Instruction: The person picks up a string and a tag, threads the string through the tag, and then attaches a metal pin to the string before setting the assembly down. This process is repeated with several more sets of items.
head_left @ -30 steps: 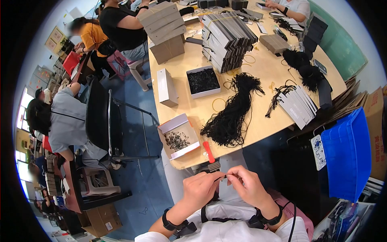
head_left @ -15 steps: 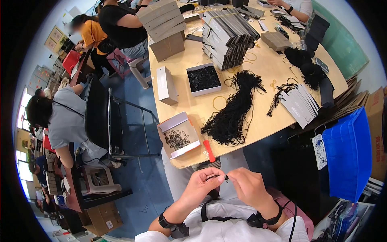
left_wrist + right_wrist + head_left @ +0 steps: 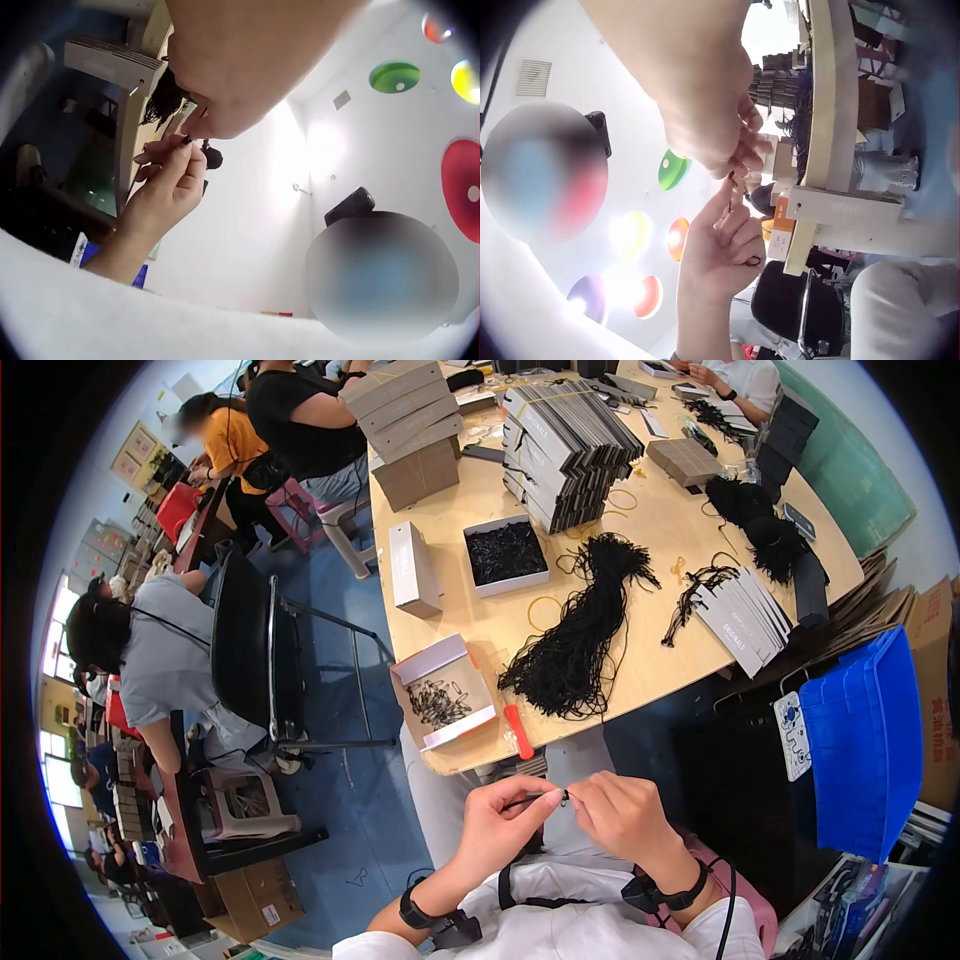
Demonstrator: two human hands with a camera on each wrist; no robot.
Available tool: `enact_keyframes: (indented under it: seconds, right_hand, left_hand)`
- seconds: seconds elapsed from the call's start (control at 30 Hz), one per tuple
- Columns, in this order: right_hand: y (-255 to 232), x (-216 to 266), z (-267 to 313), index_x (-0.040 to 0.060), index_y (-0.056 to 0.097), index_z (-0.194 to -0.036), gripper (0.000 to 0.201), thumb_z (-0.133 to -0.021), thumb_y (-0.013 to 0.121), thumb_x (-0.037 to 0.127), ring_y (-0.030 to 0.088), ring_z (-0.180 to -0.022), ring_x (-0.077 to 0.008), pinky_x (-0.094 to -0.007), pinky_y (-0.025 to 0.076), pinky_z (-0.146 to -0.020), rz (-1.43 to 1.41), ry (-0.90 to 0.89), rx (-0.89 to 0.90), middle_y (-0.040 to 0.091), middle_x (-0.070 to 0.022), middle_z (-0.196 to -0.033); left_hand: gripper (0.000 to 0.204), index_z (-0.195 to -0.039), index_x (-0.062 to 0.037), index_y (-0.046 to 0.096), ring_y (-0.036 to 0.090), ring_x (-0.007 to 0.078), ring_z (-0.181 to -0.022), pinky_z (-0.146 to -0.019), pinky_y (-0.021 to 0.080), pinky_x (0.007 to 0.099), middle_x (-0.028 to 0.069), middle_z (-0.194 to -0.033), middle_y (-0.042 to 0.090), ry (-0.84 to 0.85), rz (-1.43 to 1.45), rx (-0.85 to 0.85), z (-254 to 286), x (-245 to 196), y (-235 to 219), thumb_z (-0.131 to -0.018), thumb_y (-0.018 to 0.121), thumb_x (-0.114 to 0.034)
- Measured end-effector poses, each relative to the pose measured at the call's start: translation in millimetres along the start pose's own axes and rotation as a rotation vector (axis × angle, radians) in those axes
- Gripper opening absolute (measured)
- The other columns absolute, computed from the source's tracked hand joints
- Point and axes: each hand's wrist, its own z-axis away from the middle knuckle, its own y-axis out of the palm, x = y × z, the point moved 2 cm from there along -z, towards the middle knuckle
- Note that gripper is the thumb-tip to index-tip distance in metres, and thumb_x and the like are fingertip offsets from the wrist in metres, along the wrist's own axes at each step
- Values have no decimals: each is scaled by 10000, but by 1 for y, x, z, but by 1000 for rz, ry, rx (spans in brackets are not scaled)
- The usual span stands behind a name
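Note:
Held over the lap, a small black cord piece (image 3: pixel 564 797) is pinched between both hands. The left hand (image 3: pixel 497 822) grips it with thumb and forefinger, and a cord loop (image 3: pixel 754 262) shows at its palm in the right wrist view. The right hand (image 3: pixel 622 816) pinches the other end, fingertips close to the left thumb. On the table are a bundle of black cords (image 3: pixel 580 635), an open box of metal pins (image 3: pixel 440 705), a box of small black parts (image 3: pixel 505 555) and a red tool (image 3: pixel 518 732) at the near edge.
Stacked grey tags (image 3: pixel 560 455) and grey boxes (image 3: pixel 405 420) stand farther back. Corded tags (image 3: pixel 742 622) lie at the right, beside a blue bin (image 3: pixel 865 745). A black chair (image 3: pixel 245 645) stands left; other people sit around.
The right hand has turned, its knuckles now facing up, and its fingertips stay at the left hand's thumb. The left hand has shifted slightly, its thumb now extended along the cord.

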Motion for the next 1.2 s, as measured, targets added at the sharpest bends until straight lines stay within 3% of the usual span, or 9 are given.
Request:
enact_keyframes:
  seconds: [0.07,0.4,0.5,0.6,0.67,0.7,0.87,1.1,1.2]
  right_hand:
    - [-1,-1,-1,29,565,-860,198,-704,683,63,587,-601,-186,-290,478,-494,14,-31,30,548,-49,-705]
    - [4,-6,9,21,585,-940,229,-739,696,35,599,-600,-202,-299,480,-507,-192,32,2,578,-68,-730]
    - [4,-1,5,12,615,-1000,264,-764,718,67,620,-619,-210,-297,481,-514,-551,272,13,630,-100,-793]
    - [16,-3,11,0,648,-977,247,-772,736,106,628,-603,-207,-289,483,-512,-576,263,-34,660,-110,-787]
    - [19,-8,16,11,672,-889,167,-770,738,108,621,-554,-203,-287,479,-499,-531,249,-109,664,-95,-718]
    - [17,-8,16,11,672,-889,167,-770,738,108,621,-554,-203,-287,479,-499,-531,249,-109,664,-95,-718]
    - [2,-13,17,7,678,-814,64,-785,717,48,685,-599,-149,-221,519,-528,-511,273,132,682,-75,-680]
    - [-4,-11,24,-19,685,-857,64,-802,686,13,690,-612,-143,-221,535,-548,-624,201,181,690,-79,-687]
    - [-5,-13,35,-54,682,-919,118,-807,670,-20,692,-621,-144,-225,554,-572,-834,390,223,697,-99,-703]
  left_hand:
    - [137,-949,11,676,437,-24,-586,-481,323,153,-37,-706,607,145,-221,-65,2,-3,2,-876,669,-104]
    - [136,-948,6,680,438,-22,-581,-486,315,153,-52,-683,595,83,-40,-16,1,11,-2,-881,664,-112]
    - [135,-937,4,675,444,-16,-576,-486,316,157,-51,-681,592,60,10,2,0,11,-2,-885,662,-120]
    - [118,-952,37,645,608,56,-755,-670,467,163,56,-851,677,16,-34,90,-2,17,-2,-907,613,-67]
    - [100,-966,-4,588,438,-14,-582,-507,315,154,-51,-678,576,49,30,15,-4,22,-1,-915,607,-89]
    - [100,-966,-4,588,438,-14,-582,-507,315,154,-51,-678,576,48,31,15,-2,19,-1,-915,607,-89]
    - [151,-1060,-24,486,417,-19,-586,-522,300,160,-41,-677,560,87,-31,38,9,5,-10,-933,559,-60]
    - [125,-1059,-16,514,385,-15,-607,-539,289,172,-62,-670,501,125,-97,127,18,18,-20,-948,530,-72]
    - [144,-1074,-17,530,416,11,-634,-571,331,189,-35,-727,523,170,-203,187,16,33,-27,-970,500,-112]
